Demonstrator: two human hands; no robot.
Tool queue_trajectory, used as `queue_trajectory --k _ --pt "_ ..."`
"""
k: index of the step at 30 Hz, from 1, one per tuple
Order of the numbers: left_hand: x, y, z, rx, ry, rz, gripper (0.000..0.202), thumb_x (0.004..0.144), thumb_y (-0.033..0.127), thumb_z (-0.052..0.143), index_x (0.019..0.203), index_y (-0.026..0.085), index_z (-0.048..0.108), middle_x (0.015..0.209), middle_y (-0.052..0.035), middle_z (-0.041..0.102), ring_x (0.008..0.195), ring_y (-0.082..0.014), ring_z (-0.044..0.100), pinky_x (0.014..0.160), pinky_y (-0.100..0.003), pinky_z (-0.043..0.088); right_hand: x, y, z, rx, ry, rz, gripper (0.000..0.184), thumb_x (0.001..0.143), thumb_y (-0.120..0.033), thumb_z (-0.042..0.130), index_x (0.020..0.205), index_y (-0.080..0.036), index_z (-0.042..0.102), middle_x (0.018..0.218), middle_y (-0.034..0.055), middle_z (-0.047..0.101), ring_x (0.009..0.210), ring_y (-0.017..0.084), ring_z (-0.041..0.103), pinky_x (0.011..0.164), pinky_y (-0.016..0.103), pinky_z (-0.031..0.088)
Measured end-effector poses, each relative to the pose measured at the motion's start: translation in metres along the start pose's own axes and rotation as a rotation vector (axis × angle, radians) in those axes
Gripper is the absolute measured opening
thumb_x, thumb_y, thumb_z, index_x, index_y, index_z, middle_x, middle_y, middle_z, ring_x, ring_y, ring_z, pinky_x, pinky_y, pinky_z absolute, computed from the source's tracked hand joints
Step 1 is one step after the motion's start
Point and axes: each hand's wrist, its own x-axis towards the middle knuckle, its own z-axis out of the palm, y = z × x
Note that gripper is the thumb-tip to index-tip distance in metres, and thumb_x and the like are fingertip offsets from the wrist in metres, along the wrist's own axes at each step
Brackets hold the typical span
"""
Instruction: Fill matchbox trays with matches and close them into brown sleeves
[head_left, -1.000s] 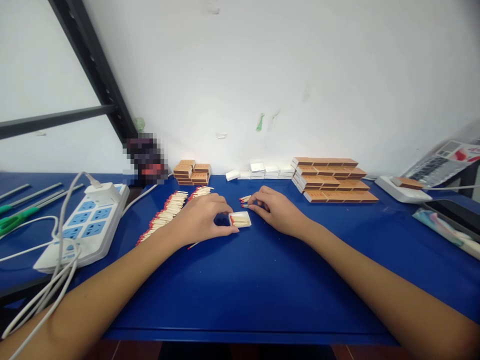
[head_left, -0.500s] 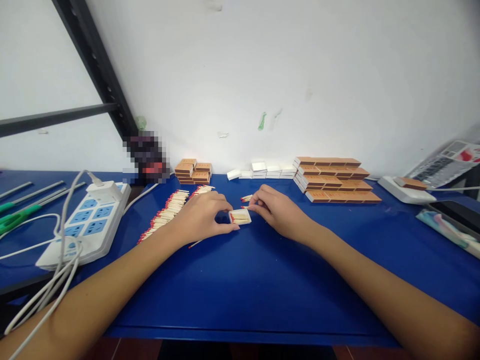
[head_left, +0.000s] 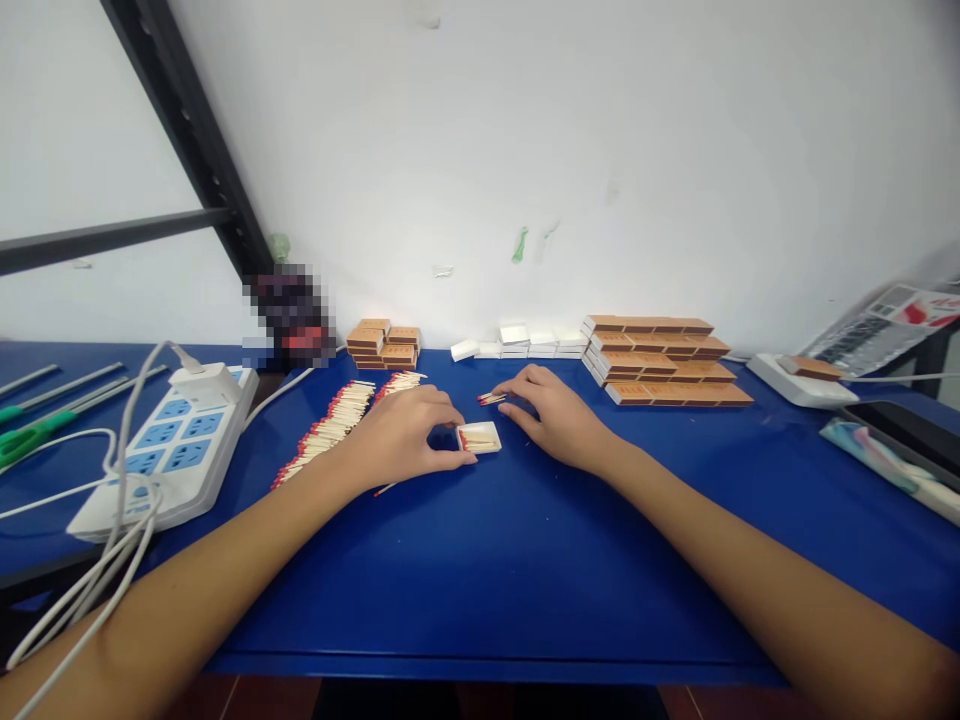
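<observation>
My left hand (head_left: pixel 409 432) curls around the left end of a small white matchbox tray (head_left: pixel 491 450), thumb at its near side and fingers at its far side. Red-tipped matches (head_left: pixel 475 440) lie inside the tray. Just beyond it, a few loose matches (head_left: pixel 491 399) rest on the blue table. My right hand (head_left: pixel 551 415) has its index fingertip at those matches, with the thumb apart from it and nothing lifted between them. Beside and partly behind my left hand spreads a large pile of matches (head_left: pixel 330 425); a single match (head_left: pixel 384 490) sticks out below the hand.
Along the wall stand brown matchbox sleeves (head_left: pixel 382 345), white trays (head_left: pixel 517 345) and a stepped stack of brown matchboxes (head_left: pixel 660 370). A power strip (head_left: pixel 169 450) with cables lies left. Right are a white adapter (head_left: pixel 795 385) and a phone (head_left: pixel 911 435).
My right hand has moved from the tray's right edge slightly away to the loose matches, its pinch now opened. A match it held is no longer in its fingers. My left hand stays at the tray.
</observation>
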Motion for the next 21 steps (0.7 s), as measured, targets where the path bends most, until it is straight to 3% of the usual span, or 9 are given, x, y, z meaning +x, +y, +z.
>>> queue_trajectory --k 5,13,21 --pt "-0.0005 -0.0003 -0.0019 0.003 0.009 0.005 0.029 0.093 0.049 0.08 0.102 0.021 0.08 0.093 -0.0045 0.073 0.093 -0.0237 0.066 0.08 -0.035 0.048 0.0 0.0071 0.0053 0.016 -0.013 -0.034 0.026 0.104 -0.026 0.06 0.124 -0.025 0.077 0.113 0.0114 0.062 0.111 0.029 0.062 0.1 0.049 0.054" --pt "-0.0004 -0.0006 -0.001 0.015 0.011 0.013 0.031 0.092 0.048 0.081 0.104 0.019 0.08 0.093 -0.0044 0.073 0.092 -0.0234 0.066 0.079 -0.035 0.048 -0.0011 0.0002 0.0034 0.068 0.012 -0.047 0.019 0.103 -0.025 0.061 0.112 -0.024 0.077 0.109 0.0098 0.062 0.101 0.026 0.066 0.093 0.045 0.057" --pt "-0.0009 -0.0015 -0.0009 0.017 0.013 0.01 0.031 0.092 0.049 0.081 0.104 0.02 0.08 0.093 -0.0038 0.073 0.093 -0.0233 0.066 0.078 -0.035 0.047 -0.0015 0.0071 0.0047 -0.036 0.014 -0.039 0.023 0.102 -0.026 0.061 0.118 -0.022 0.077 0.109 0.0122 0.064 0.109 0.03 0.061 0.096 0.049 0.055"
